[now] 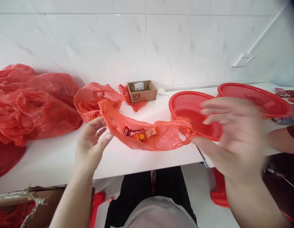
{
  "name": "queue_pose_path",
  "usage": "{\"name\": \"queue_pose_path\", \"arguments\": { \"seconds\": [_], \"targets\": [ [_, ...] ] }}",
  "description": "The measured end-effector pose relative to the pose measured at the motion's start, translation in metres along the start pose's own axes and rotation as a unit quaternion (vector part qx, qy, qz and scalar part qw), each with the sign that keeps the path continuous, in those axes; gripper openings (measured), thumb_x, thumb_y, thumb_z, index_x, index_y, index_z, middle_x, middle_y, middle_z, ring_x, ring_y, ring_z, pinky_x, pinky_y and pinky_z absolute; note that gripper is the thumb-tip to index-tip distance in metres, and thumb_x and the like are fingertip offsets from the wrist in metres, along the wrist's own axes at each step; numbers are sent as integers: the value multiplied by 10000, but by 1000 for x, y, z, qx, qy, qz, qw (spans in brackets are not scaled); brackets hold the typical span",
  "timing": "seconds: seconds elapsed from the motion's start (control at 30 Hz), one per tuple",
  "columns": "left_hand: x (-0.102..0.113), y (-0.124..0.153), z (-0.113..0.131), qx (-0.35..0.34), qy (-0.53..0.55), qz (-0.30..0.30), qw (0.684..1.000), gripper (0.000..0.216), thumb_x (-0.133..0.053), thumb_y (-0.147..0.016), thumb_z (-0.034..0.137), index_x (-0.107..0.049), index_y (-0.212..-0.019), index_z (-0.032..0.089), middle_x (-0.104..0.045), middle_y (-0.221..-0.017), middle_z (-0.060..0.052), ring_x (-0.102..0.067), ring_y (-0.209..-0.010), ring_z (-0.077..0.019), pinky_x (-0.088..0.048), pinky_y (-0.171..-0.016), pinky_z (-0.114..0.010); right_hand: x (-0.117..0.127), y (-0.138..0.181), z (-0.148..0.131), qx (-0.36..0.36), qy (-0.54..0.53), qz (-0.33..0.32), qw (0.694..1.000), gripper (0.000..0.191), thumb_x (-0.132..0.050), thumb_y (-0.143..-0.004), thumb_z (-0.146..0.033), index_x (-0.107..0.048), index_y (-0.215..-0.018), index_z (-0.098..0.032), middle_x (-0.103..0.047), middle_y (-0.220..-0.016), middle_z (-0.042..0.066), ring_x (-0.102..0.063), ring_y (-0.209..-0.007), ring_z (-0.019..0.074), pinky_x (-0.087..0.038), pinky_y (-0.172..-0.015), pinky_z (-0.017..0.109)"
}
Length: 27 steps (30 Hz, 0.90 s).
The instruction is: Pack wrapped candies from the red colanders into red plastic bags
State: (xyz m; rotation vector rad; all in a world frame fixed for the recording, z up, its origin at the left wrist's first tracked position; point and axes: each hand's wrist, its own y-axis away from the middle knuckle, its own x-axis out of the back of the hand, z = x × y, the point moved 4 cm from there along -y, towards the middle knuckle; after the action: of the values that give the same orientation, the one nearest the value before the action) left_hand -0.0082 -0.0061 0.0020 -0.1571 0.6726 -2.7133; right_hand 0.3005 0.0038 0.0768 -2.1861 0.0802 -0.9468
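A thin red plastic bag [166,141] is stretched wide between my hands above the white table [127,161]. Several small snack packets [139,134], red and cream with printed characters, lie inside it. My left hand [89,142] has its fingers curled at the bag's left handle and holds that end up. At the other end, my right hand [234,142] is blurred by motion, its fingers spread. Its thumb reaches the bag's right handle; whether it touches or is looped through cannot be made out.
Filled red bags [37,104] lie at the left, beside an open red bag [96,98]. A small cardboard box [144,95] stands against the wall. Red mesh baskets [185,98] sit at the right, near another person's arm [282,141]. A large carton [49,202] is below left.
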Motion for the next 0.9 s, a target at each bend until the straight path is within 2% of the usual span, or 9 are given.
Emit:
{"name": "queue_pose_path", "arguments": {
  "seconds": [0.17, 0.23, 0.33, 0.4, 0.53, 0.63, 0.7, 0.83, 0.9],
  "targets": [
    [-13, 2, 25, -17, -77, -23, 997, 94, -722, -778, 301, -737, -871, 300, -615, -1075, -33, -526, -1146, -216, -402, -1014, -386, -26, 6, 22, -65, 8, -184, 981, 287, -628, -851, -404, -595, -1110, -283, -672, -1043, 16, -645, -909, 213, -536, -745, 349],
    [-14, 3, 29, -24, -57, -16, 998, 67, -714, -785, 289, -721, -852, 291, -609, -1053, -27, -537, -1126, -199, -413, -1002, -366, -23, 7, 23, -79, -25, -179, 980, 278, -612, -863, -394, -592, -1117, -282, -677, -1031, 9, -646, -876, 186, -531, -727, 310],
    [-13, -2, 25, -31, -2, 43, 999, 296, -763, -741, 259, -624, -1002, 278, -608, -1091, -22, -586, -1035, -170, -438, -962, -364, -16, 5, 14, -64, -60, -142, 986, 276, -612, -864, -380, -593, -1120, -276, -673, -988, 8, -636, -861, 166, -517, -752, 291],
    [-14, -7, 22, -28, 2, 66, 997, 443, -798, -705, 245, -557, -1076, 273, -602, -1093, -18, -596, -973, -153, -458, -916, -354, -19, 5, 9, -64, -65, -165, 982, 269, -605, -869, -369, -597, -1122, -278, -662, -888, -3, -625, -787, 154, -510, -713, 283],
    [-22, -9, 28, 27, -84, 5, 996, 244, -758, -753, 308, -639, -947, 219, -651, -915, -12, -602, -874, -158, -466, -847, -326, -22, 5, 8, -78, -74, -249, 962, 222, -572, -891, -367, -625, -1096, -299, -630, -752, -22, -589, -643, 140, -476, -580, 263],
    [-12, -6, 40, 38, -86, 53, 994, 143, -744, -763, 317, -677, -818, 204, -659, -843, -5, -600, -815, -148, -465, -829, -307, -7, -5, 14, -89, -84, -166, 978, 211, -591, -882, -360, -630, -1079, -292, -658, -827, -6, -619, -709, 150, -485, -611, 263],
    [-5, -9, 44, 8, -39, 89, 995, 183, -745, -762, 314, -654, -889, 218, -638, -875, 1, -592, -826, -139, -470, -829, -296, 2, -14, 15, -89, -82, -102, 987, 211, -606, -872, -359, -623, -1070, -284, -661, -854, -2, -624, -738, 151, -486, -623, 257],
    [-18, -19, 33, 24, -88, -28, 995, 403, -716, -772, 411, -564, -1106, 246, -609, -1053, -33, -586, -941, -178, -475, -843, -333, -11, -24, 7, -46, -53, -207, 976, 192, -569, -885, -320, -636, -1061, -287, -642, -772, -21, -589, -656, 132, -464, -597, 255],
    [-31, -18, 29, 51, -154, -105, 981, 334, -669, -796, 453, -599, -1034, 228, -630, -1018, -47, -592, -940, -206, -471, -858, -369, -14, -29, 2, -33, -49, -222, 973, 210, -554, -891, -310, -627, -1088, -289, -641, -770, -22, -582, -656, 130, -462, -606, 258]
  ]
}}
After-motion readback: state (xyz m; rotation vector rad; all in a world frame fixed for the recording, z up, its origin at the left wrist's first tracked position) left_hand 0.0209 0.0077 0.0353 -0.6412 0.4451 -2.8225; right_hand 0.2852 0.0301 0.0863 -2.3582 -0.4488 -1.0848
